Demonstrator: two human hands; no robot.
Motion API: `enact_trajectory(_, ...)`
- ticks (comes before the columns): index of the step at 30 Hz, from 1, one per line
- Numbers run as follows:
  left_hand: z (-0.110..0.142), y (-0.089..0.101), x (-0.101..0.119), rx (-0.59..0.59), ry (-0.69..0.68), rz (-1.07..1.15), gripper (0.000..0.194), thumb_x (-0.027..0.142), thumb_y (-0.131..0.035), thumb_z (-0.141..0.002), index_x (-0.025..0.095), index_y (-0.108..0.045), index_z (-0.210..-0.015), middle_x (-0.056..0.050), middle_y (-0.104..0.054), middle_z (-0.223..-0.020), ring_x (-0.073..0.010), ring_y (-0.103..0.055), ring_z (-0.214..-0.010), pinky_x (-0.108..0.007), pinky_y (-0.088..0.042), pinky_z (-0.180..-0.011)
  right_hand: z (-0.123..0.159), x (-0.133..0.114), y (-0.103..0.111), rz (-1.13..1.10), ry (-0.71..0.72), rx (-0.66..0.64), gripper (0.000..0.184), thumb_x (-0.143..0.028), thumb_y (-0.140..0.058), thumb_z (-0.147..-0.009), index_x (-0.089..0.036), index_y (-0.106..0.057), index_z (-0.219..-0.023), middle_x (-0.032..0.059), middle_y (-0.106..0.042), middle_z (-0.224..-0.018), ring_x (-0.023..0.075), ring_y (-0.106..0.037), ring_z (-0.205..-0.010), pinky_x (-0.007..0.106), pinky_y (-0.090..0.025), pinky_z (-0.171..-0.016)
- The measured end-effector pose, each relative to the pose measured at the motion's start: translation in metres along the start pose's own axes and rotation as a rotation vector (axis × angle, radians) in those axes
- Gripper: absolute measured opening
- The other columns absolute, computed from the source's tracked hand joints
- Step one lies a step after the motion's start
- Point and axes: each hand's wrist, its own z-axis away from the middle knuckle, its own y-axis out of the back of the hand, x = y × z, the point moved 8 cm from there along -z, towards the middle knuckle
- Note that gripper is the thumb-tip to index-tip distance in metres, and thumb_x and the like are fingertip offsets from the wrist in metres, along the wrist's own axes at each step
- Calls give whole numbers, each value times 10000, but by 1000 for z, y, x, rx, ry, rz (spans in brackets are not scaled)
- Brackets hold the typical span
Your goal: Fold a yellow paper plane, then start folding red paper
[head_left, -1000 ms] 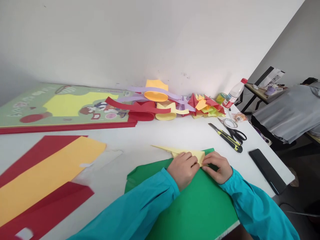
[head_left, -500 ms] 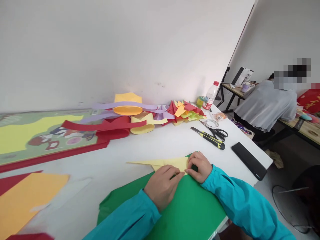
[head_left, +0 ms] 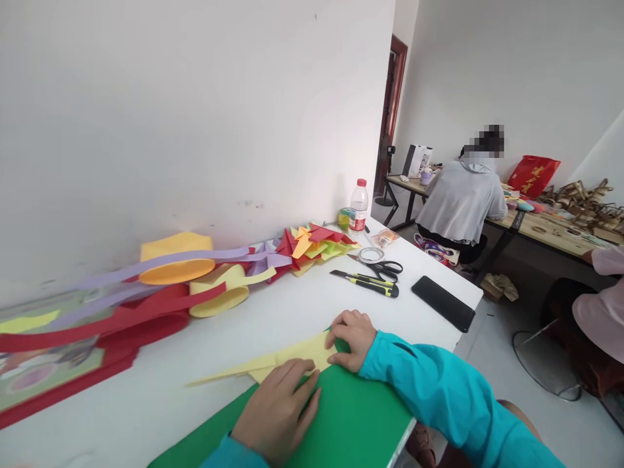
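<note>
A pale yellow piece of folded paper (head_left: 312, 351) lies on a green sheet (head_left: 361, 409) near the table's front edge. Its long narrow point stretches to the left over the white table (head_left: 205, 351). My right hand (head_left: 351, 341) pinches the paper's right end between thumb and fingers. My left hand (head_left: 280, 409) rests on the near edge of the paper and on the green sheet, fingers stretched out and thumb apart. What is under the left fingertips is hidden.
Beyond my hands lie a box cutter (head_left: 368, 283), black scissors (head_left: 387, 268), a tape roll (head_left: 371, 254) and a black phone (head_left: 442, 303). Coloured paper shapes (head_left: 214, 289) and a bottle (head_left: 359, 207) stand along the wall. A person (head_left: 461, 201) sits at another table.
The view has swung to the right, showing more of the room. My left hand has slid back toward me and lies flatter, uncovering more yellow paper. My right hand keeps its pinch.
</note>
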Motion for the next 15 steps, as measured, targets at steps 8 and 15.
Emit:
enact_trajectory(8, 9, 0, 1, -1, -31, -42, 265, 158, -377, -858, 167, -636, -914, -102, -629, -969, -228, -564, -902, -381, -492, -761, -3, 17, 1, -124, -75, -45, 352, -207, -801, -555, -276, -646, -862, -5, -537, -1012, 202, -476, -967, 369, -338, -825)
enact_trajectory(15, 8, 0, 2, 48, -62, -36, 262, 135, -376, -843, 164, -635, -868, -94, -622, -911, -214, -556, -846, -364, -494, -711, -4, 13, 0, -52, -66, 9, 416, -454, -759, -598, -257, -620, -937, 11, -543, -987, 197, -477, -928, 357, -340, -806)
